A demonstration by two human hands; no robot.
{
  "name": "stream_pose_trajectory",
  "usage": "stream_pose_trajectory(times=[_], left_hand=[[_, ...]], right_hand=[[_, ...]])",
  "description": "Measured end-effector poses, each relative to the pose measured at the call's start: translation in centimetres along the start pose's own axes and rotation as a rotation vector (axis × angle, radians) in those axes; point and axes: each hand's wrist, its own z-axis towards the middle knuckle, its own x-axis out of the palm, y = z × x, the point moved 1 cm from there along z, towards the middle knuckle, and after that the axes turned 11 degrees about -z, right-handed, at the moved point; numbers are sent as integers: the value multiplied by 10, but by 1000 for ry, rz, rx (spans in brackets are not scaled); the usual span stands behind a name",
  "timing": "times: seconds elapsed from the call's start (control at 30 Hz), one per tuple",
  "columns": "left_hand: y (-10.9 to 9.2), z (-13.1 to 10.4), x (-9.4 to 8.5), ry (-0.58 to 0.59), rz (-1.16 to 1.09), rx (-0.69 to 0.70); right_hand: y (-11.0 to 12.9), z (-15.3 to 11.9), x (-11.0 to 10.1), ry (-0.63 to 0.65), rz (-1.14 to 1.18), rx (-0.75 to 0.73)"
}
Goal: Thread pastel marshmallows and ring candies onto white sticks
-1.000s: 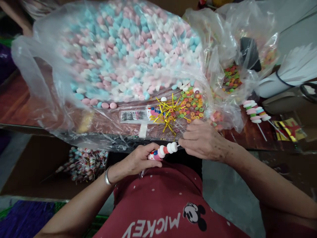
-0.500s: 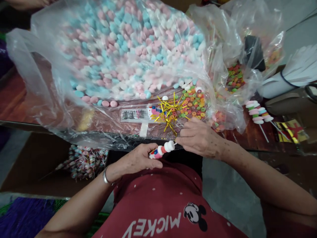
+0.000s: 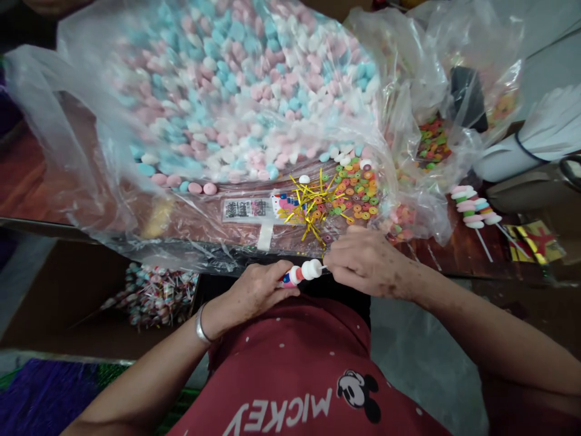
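A candy skewer (image 3: 311,269) with white and orange-red pieces on a thin white stick lies between my hands, in front of the table edge. My left hand (image 3: 259,292) is closed around its left end, where a printed wrapper in blue, pink and white shows between thumb and fingers. At the skewer's right end, my right hand (image 3: 363,260) pinches the bare stick; its fingertips are partly hidden. Just beyond the hands lie gold twist ties (image 3: 313,203) on a printed clear bag (image 3: 247,209), with small ring candies (image 3: 356,188) to the right.
A large clear plastic bag (image 3: 77,145) of pink, blue and white candies covers much of the table. Two candy skewers (image 3: 474,209) lie at the right, near a banded white bundle (image 3: 521,154). A cardboard box (image 3: 40,297) with many finished-looking skewers stands lower left.
My left hand has shifted slightly right and closed further over the printed wrapper, hiding more of it. My right hand still pinches the stick, turned a little and slightly lower.
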Motion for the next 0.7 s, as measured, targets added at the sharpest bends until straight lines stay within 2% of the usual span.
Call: stream_pose_trajectory(times=[0.1, 0.2, 0.27, 0.33, 0.4, 0.5, 0.57, 0.63, 0.7], left_hand=[[-4, 5, 1, 86, -125, -76], [-6, 9, -5, 147, -291, -179], [-7, 9, -10, 157, -314, -214], [-8, 6, -14, 125, -218, -199], [-10, 2, -14, 24, -32, -132], [-15, -3, -8, -148, 256, -7], [-17, -5, -3, -184, 353, 27], [-19, -6, -2, -124, 334, 22], [-21, -6, -5, 26, 206, 4]], right_hand=[[3, 5, 3, 77, 196, 152], [0, 7, 1, 69, 212, 179], [-4, 5, -3, 62, 186, 200], [-7, 3, -6, 77, 176, 263], [-6, 0, -9, 101, 168, 328], [-1, -1, -12, 131, 169, 381], [2, -1, -13, 151, 189, 403], [3, -2, -14, 179, 197, 409], [3, -3, -14, 194, 157, 373]])
